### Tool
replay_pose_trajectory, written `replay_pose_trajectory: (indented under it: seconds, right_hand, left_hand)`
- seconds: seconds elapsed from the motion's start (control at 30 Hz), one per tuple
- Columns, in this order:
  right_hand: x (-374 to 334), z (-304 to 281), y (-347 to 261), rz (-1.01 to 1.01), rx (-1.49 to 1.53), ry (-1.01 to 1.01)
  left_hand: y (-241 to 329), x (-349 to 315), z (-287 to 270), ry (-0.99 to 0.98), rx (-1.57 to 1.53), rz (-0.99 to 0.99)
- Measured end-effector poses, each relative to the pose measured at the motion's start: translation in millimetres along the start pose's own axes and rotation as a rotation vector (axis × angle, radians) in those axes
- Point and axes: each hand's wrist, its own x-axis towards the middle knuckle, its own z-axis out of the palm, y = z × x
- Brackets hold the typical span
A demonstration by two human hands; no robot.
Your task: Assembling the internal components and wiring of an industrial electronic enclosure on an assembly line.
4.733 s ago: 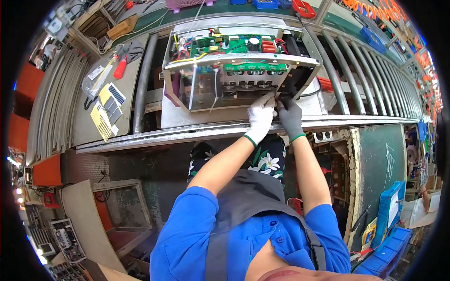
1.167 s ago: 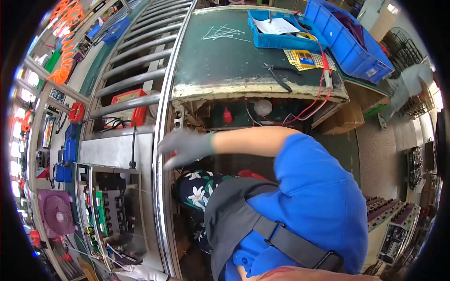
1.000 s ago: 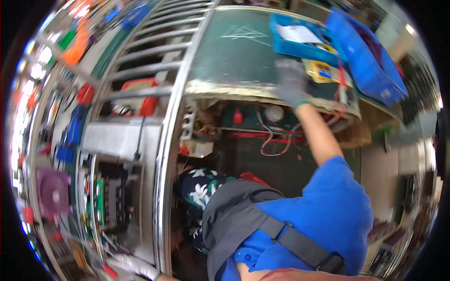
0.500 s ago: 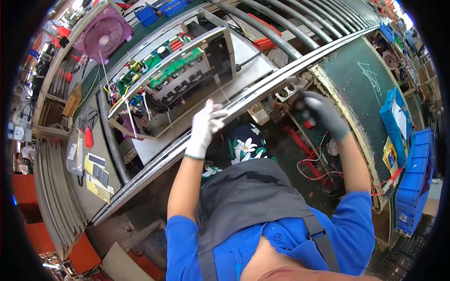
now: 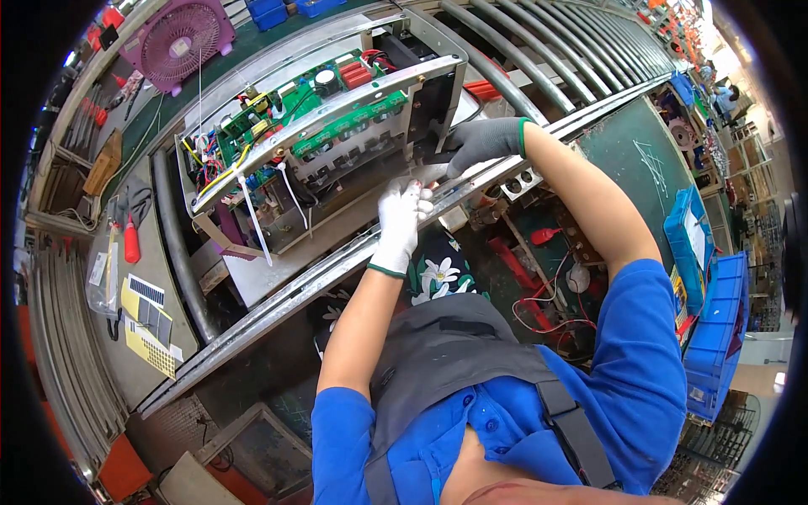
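My left hand [image 5: 402, 210], in a white glove, is at the rail's edge by the near right corner of an open metal chassis [image 5: 442, 67]. Its fingers are curled together; whatever lies between them is too small to name. My right hand [image 5: 492, 141], in a grey glove, reaches over the rail to the chassis's right end, fingers bent down close to the left hand. Their tips are partly hidden, and what they grip cannot be made out. Inside the chassis are green circuit boards [image 5: 349, 126], coloured wires and a round capacitor [image 5: 326, 80]. White cable ties [image 5: 255, 220] hang from its front.
Metal rollers [image 5: 513, 97] run to the back right behind a long rail [image 5: 295, 290]. At the left are a red-handled tool [image 5: 131, 241] and label sheets [image 5: 151, 324]. A purple fan [image 5: 181, 42] stands at the back left, blue bins [image 5: 715, 328] at the right.
My right hand has swung left from the green bench side to the chassis's right end. The left hand has moved slightly right and its fingers have curled in. The view has shifted a little.
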Motion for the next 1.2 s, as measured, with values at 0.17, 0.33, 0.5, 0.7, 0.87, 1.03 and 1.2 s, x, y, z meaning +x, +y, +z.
replay_pose_trajectory:
  seconds: [0.17, 0.33, 0.5, 0.7, 0.87, 1.03, 1.2]
  right_hand:
    - [-16, -13, -20, 0.149, -0.079, -0.027]
    - [-20, -9, -32, 0.125, -0.059, 0.014]
    - [-22, -14, -31, 0.173, -0.002, 0.041]
    - [-21, 8, -29, 0.11, -0.027, 0.165]
    - [-25, 71, -28, -0.193, 0.068, 0.31]
    - [-2, 128, -89, -0.322, 0.125, 0.39]
    - [31, 138, -117, -0.231, 0.098, 0.503]
  left_hand:
    - [-1, -1, 0, 0.032, 0.003, 0.016]
    - [3, -3, 3, 0.025, 0.018, 0.002]
    - [-2, -2, 3, 0.021, 0.03, 0.035]
    - [-5, 1, -1, 0.037, 0.02, 0.031]
    - [14, -66, -44, -0.05, 0.038, 0.11]
    - [54, -102, -113, 0.319, 0.101, 0.429]
    - [69, -76, -137, 0.255, 0.409, 0.313]
